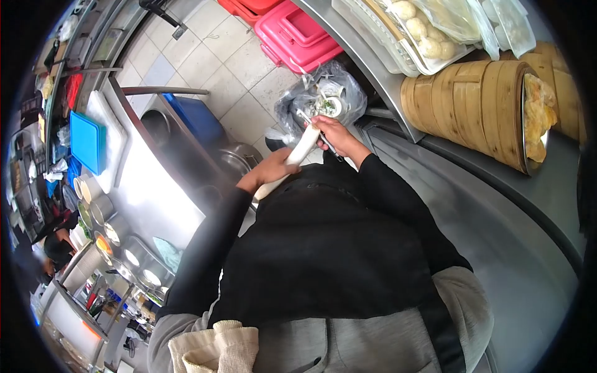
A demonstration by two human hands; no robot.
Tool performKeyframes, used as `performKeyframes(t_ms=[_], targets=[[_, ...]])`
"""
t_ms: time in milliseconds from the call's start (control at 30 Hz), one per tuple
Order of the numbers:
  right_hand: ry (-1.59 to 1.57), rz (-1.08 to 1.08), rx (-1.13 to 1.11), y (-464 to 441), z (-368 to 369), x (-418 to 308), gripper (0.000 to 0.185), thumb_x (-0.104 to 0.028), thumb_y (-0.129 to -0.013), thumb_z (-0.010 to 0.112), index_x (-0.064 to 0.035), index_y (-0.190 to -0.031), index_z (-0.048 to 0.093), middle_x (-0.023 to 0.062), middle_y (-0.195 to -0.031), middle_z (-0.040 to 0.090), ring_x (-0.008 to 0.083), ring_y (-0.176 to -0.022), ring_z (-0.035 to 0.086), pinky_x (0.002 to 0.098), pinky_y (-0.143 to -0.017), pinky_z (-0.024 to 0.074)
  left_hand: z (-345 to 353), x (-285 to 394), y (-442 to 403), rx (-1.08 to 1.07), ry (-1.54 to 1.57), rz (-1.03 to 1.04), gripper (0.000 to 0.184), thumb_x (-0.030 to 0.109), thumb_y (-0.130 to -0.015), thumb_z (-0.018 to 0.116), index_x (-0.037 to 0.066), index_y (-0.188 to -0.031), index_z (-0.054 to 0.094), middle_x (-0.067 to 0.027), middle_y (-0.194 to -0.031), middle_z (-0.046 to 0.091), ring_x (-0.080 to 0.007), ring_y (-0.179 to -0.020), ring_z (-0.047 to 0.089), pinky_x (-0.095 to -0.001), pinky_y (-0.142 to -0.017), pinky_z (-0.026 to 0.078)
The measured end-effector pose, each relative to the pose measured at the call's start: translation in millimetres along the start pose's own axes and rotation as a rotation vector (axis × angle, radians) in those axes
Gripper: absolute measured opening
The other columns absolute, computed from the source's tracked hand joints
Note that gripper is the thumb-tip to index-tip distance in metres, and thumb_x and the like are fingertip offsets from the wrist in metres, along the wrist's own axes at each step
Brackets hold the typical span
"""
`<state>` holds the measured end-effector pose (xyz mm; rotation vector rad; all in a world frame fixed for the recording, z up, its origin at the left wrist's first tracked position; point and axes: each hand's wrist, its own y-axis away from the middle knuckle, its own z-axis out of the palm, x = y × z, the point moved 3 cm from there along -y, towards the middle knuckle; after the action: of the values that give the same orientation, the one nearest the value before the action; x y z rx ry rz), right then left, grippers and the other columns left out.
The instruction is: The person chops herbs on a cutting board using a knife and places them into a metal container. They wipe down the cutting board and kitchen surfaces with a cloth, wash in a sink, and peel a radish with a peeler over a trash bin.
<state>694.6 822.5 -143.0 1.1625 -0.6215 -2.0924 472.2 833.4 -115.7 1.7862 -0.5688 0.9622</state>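
A long white root vegetable point(303, 147) slants across the front of my body, above a bag-lined bin point(349, 93). My left hand point(273, 170) is wrapped round its middle. Near its upper end is my right hand point(336, 135), closed round a slim metal tool point(331, 148) that looks like a peeler or knife; its working end is partly hidden by the fingers. White and green scraps point(328, 107) lie in the clear plastic bag of the bin, just beyond my right hand.
Bamboo steamers point(463, 109) and a tray of round pale buns point(429, 46) stand at the right. A pink lidded tub point(295, 37) is on the tiled floor. To the left are a steel counter point(146, 193), a blue-lidded container point(87, 142) and metal pots point(101, 208). Someone in dark clothing point(31, 267) is far left.
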Motion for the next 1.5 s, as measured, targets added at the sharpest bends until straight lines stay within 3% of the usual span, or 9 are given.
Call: performKeyframes(t_ms=[33,133,367,567,667,967,1100,1300,1500], targets=[[-0.048,-0.022,0.065,2,1,-1,0.024,-0.023,-0.106,0.048,-0.0061,-0.119,0.059,0.0041,-0.087,0.061,0.0092,-0.056,0.052,0.0232,-0.042,0.0386,-8,41,3,-0.087,0.139,-0.247,0.058,0.032,-0.092,0.067,0.007,-0.140,0.044,-0.0124,-0.100,0.070,-0.0282,-0.091,0.068,-0.0402,-0.085,0.051],[-0.036,-0.065,0.194,8,-5,-13,0.024,-0.025,-0.105,0.050,-0.0072,-0.117,0.061,0.0025,-0.085,0.061,0.0085,-0.055,0.052,0.0230,-0.043,0.0387,-3,50,-3,0.252,-0.036,-0.081,0.057,0.038,-0.094,0.067,0.008,-0.137,0.046,-0.0140,-0.092,0.070,-0.0290,-0.091,0.069,-0.0411,-0.084,0.051],[0.527,-0.154,0.140,25,-13,-24,0.024,-0.026,-0.101,0.060,-0.0037,-0.108,0.065,0.0015,-0.083,0.066,0.0102,-0.060,0.057,0.0256,-0.056,0.0474,-12,39,-11,0.174,-0.155,-0.054,0.053,0.043,-0.096,0.064,0.011,-0.136,0.049,-0.0224,-0.121,0.065,-0.0410,-0.111,0.063,-0.0451,-0.092,0.049],[0.904,-0.646,0.251,53,23,-51,0.021,-0.024,-0.093,0.068,-0.0031,-0.088,0.066,0.0150,-0.079,0.067,0.0303,-0.069,0.066,0.0399,-0.067,0.0504,-14,35,-6,0.284,-0.303,-0.101,0.052,0.042,-0.095,0.064,0.012,-0.136,0.050,-0.0211,-0.123,0.065,-0.0431,-0.111,0.062,-0.0487,-0.092,0.049],[1.012,-0.526,0.353,28,-27,-17,0.022,-0.024,-0.093,0.068,-0.0022,-0.087,0.066,0.0171,-0.076,0.066,0.0341,-0.069,0.064,0.0395,-0.065,0.0500,-7,23,1,0.366,-0.386,-0.008,0.049,0.038,-0.094,0.066,0.015,-0.135,0.052,-0.0172,-0.123,0.066,-0.0423,-0.108,0.064,-0.0498,-0.089,0.050],[0.872,-0.442,0.297,27,-30,6,0.025,-0.027,-0.096,0.064,-0.0027,-0.092,0.066,0.0074,-0.074,0.064,0.0188,-0.064,0.061,0.0338,-0.061,0.0485,-13,36,7,0.368,-0.528,0.006,0.052,0.026,-0.088,0.072,0.020,-0.136,0.053,-0.0115,-0.115,0.064,-0.0414,-0.101,0.063,-0.0500,-0.088,0.049],[0.515,0.001,0.305,28,-51,8,0.029,-0.035,-0.102,0.058,-0.0064,-0.099,0.062,0.0006,-0.078,0.064,0.0074,-0.056,0.056,0.0240,-0.046,0.0441,-20,24,10,0.303,-0.106,0.061,0.055,0.025,-0.092,0.072,0.016,-0.139,0.046,-0.0136,-0.112,0.064,-0.0339,-0.108,0.062,-0.0447,-0.093,0.048],[0.439,-0.094,0.295,33,-31,-9,0.026,-0.032,-0.102,0.060,-0.0058,-0.102,0.061,0.0022,-0.083,0.065,0.0069,-0.058,0.056,0.0231,-0.047,0.0440,-21,17,-1,-0.095,0.686,-0.158,0.050,0.024,-0.100,0.063,0.008,-0.142,0.041,-0.0044,-0.103,0.060,-0.0126,-0.099,0.062,-0.0291,-0.079,0.051],[0.342,-0.283,0.313,43,14,-11,0.026,-0.029,-0.101,0.061,-0.0030,-0.099,0.063,0.0035,-0.080,0.066,0.0097,-0.056,0.056,0.0263,-0.051,0.0451,-19,29,-8,0.035,0.699,-0.136,0.050,0.027,-0.098,0.063,0.005,-0.141,0.049,-0.0036,-0.099,0.060,-0.0124,-0.086,0.060,-0.0281,-0.074,0.051]])
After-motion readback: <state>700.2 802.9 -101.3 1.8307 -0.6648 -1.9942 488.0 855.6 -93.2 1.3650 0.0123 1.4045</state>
